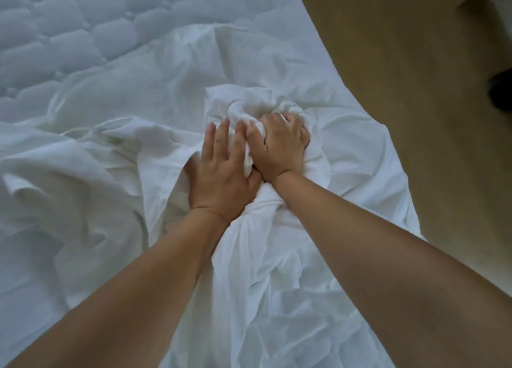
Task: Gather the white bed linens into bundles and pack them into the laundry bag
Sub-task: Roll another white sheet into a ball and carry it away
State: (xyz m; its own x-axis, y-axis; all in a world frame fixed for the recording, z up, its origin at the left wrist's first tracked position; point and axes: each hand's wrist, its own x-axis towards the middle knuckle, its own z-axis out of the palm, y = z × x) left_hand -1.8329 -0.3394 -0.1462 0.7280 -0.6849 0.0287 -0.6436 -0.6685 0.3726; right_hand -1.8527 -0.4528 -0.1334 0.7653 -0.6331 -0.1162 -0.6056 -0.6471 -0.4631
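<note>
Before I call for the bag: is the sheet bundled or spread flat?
Partly bundled: the right hand grips a bunched wad of the sheet, left hand presses beside it; the rest lies loose.

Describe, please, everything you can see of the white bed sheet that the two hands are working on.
The white bed sheet looks like thin, plain fabric, loose and heavily creased. It lies crumpled over the near part of the quilted mattress, which is bare farther back, and reaches the bed edge by the tan floor. Its middle is drawn into a wad. The right hand grips this with curled fingers, and the left hand presses beside it, fingers straight.
</note>
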